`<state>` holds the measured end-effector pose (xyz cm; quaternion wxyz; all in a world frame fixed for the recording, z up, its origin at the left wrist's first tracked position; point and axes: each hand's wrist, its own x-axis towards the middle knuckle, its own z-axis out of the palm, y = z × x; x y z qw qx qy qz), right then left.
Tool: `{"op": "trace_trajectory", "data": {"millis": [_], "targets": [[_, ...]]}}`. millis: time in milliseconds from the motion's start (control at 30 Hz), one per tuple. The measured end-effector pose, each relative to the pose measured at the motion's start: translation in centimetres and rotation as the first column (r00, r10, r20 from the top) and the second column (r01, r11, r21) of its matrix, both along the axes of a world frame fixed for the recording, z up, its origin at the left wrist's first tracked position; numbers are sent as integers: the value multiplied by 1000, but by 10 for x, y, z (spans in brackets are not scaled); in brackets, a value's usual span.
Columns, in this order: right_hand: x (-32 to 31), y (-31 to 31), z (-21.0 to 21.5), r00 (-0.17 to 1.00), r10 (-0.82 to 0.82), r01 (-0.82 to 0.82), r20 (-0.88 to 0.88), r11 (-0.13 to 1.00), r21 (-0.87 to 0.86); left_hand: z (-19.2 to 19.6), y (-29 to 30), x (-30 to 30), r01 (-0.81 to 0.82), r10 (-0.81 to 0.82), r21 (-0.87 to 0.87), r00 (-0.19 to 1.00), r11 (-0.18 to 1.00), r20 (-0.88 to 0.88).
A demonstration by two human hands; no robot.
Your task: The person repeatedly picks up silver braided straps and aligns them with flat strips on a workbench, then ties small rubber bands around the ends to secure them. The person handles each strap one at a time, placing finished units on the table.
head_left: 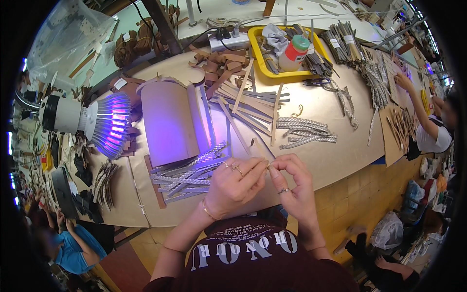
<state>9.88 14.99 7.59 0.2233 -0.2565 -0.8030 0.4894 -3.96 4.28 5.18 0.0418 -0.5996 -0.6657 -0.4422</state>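
Left hand (232, 187) and right hand (294, 187) met over table edge (340, 168), fingertips pinched shut on thin tan strip (260, 151) between them. Heap of braided strips (187, 173) lay under purple lamp (104, 124), seemingly done; loose tan strips (248, 104) beyond, apparently waiting.

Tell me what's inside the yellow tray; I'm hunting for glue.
The yellow tray holds a white bottle with a green cap, a crumpled grey cloth and dark strips. Anything under them is hidden.

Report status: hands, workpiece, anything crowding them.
Left hand and right hand pinch one thin tan strip between fingertips. Pile of patterned strips close left, not blocking.
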Motion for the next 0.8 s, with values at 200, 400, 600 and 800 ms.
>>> {"op": "trace_trajectory", "data": {"millis": [200, 400, 600, 800], "targets": [[2, -2, -3, 997, -77, 80, 24, 987, -138, -5, 0, 2, -6, 9, 18, 983, 1000, -181], [1, -2, -4, 997, -70, 73, 28, 992, -106, -5, 1, 5, -22, 25, 25, 989, 999, -145], [-2, -7, -5, 994, -48, 26, 96, 974, 224, -1, 2, 6, -21, 25, -30, 990, 999, 139], [-2, -8, -3, 994, -22, -9, 110, 963, 269, 0, -1, 4, -16, 31, -64, 969, 998, 247]]}}
